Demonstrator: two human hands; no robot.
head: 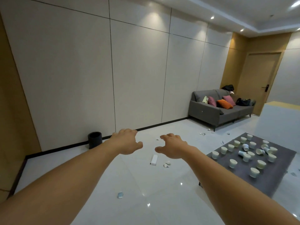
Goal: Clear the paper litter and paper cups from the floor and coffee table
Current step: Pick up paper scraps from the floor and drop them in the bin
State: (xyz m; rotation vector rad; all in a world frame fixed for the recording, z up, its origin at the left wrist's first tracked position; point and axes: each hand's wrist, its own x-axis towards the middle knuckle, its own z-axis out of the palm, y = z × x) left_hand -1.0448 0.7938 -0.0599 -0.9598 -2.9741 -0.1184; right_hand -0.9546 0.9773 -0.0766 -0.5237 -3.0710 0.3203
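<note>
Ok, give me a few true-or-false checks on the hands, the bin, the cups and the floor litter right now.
1. Both hands hold nothing. True: the left hand and the right hand are stretched out over the floor, empty.
2. The black bin stands beside the sofa. False: the black bin stands against the wall, well apart from the grey sofa.
3. Every cup on the table is upright. False: several paper cups lie tipped on the coffee table.
4. Paper litter lies on the floor. True: paper scraps lie beside a white box.
</note>
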